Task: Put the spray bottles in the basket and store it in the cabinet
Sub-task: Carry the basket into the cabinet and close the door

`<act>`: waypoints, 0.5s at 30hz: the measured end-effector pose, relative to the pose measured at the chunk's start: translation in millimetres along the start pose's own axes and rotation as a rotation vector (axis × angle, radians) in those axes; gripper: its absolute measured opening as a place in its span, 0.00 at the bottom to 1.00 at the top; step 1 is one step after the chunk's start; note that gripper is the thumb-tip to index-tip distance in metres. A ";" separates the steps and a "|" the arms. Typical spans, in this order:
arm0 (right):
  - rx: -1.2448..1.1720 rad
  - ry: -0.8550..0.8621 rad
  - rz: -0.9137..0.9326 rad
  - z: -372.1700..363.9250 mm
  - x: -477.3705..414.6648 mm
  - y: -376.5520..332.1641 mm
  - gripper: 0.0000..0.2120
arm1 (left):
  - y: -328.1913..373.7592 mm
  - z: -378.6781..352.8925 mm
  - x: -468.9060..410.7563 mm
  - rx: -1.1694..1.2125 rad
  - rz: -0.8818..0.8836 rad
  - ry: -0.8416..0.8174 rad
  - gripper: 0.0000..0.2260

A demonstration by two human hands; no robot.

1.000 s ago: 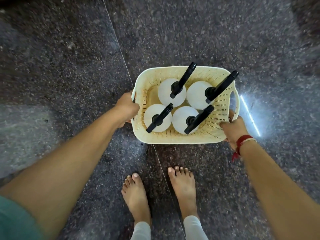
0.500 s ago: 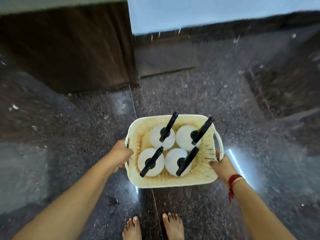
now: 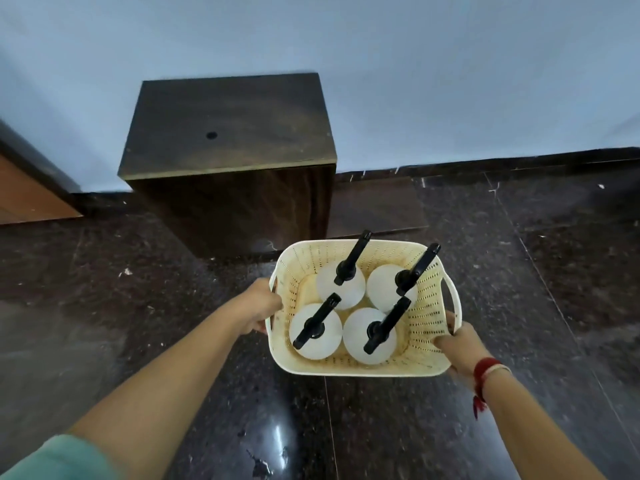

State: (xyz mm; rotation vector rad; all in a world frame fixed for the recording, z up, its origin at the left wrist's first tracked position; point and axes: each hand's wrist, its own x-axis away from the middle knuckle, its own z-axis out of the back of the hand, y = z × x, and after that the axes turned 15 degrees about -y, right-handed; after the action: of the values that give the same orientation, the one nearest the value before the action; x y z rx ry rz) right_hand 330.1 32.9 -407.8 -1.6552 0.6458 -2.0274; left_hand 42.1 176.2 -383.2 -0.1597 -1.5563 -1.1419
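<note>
I hold a cream perforated plastic basket (image 3: 425, 320) above the dark floor, at lower centre-right. Several white spray bottles (image 3: 316, 332) with black trigger heads stand upright inside it. My left hand (image 3: 258, 310) grips the basket's left handle. My right hand (image 3: 459, 344) grips its right rim near the other handle; a red thread band circles that wrist. A dark wooden cabinet (image 3: 228, 140) stands against the pale wall just beyond the basket, its front face closed from this angle and a small hole in its top.
Polished dark granite floor (image 3: 104, 306) spreads all around, with a black skirting strip along the pale blue wall (image 3: 450, 64). An orange-brown wooden panel (image 3: 24, 195) shows at the far left edge.
The view has tilted up from my feet to the wall. The cabinet has come fully into sight and sits closer ahead. The basket stays held in both hands.
</note>
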 end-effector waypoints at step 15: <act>-0.033 -0.091 -0.079 -6.5 9.0 -36.0 0.20 | -3.7 20.2 14.4 0.056 0.062 -0.034 0.13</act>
State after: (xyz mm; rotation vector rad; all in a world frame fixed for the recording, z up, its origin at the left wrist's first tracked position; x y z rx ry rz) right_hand 320.5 56.5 -380.1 -1.8070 0.5939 -1.9922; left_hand 20.8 182.2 -371.2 -0.1892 -1.6015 -1.0507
